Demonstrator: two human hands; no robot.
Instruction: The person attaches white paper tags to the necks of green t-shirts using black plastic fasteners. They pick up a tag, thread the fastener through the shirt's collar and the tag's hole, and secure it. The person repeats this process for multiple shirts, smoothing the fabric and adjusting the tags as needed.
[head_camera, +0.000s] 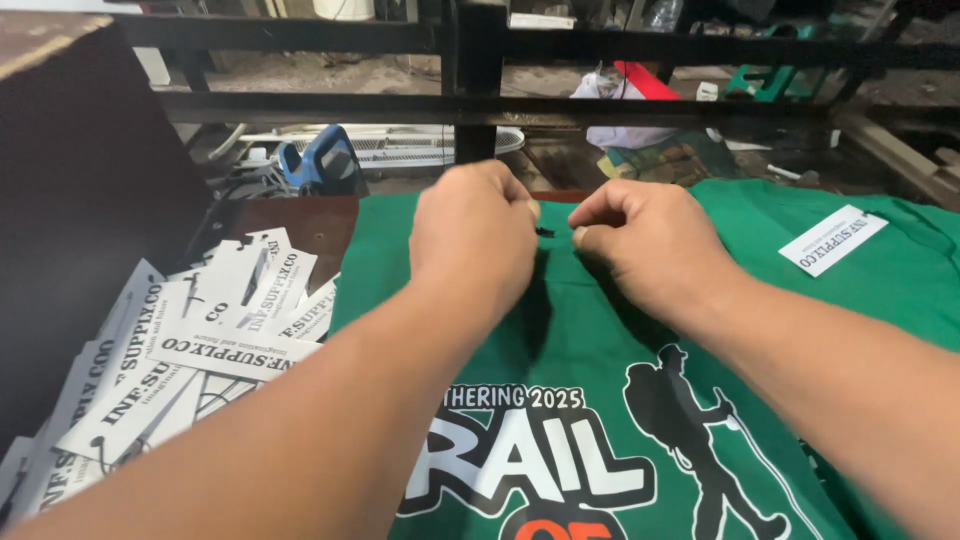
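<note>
A green T-shirt (590, 345) with a white, black and orange print of a hiker lies flat in front of me. My left hand (473, 232) and my right hand (645, 238) are both curled at the shirt's far edge, near the collar. Between their fingertips sits a small black fastener piece (545, 232); both hands pinch at it. A white rectangular paper tag (832, 240) lies on another green shirt to the right.
A loose pile of white paper tags (190, 330) covers the brown table (310, 222) at left. A black metal rail (480, 70) crosses the back. Behind it sit a blue tool (322, 165), a white fan grille (410, 145) and cluttered floor.
</note>
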